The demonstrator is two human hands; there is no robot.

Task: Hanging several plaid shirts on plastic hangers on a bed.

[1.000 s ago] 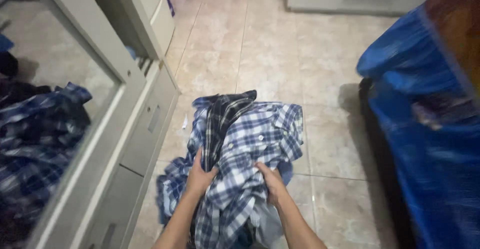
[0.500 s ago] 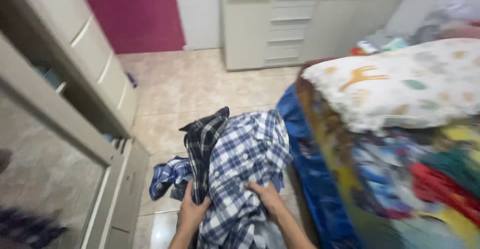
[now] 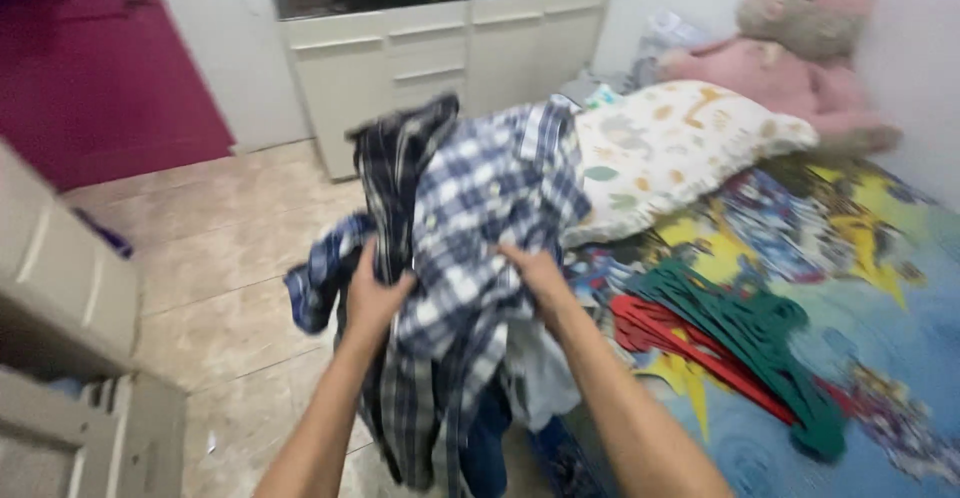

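Left hand [image 3: 372, 298], right hand [image 3: 535, 276] gripping plaid shirts bundle [image 3: 470, 218], beside bed [image 3: 880, 288]

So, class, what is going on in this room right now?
A person stands beside a bed, holding up a bundle of plaid shirts with both hands. The left hand grips the darker plaid side, and the right hand clutches the blue and white checked cloth. On the bed lie green hangers over red hangers, a patterned pillow and a pink teddy bear against the wall. White cabinets stand beyond, on a tiled floor.
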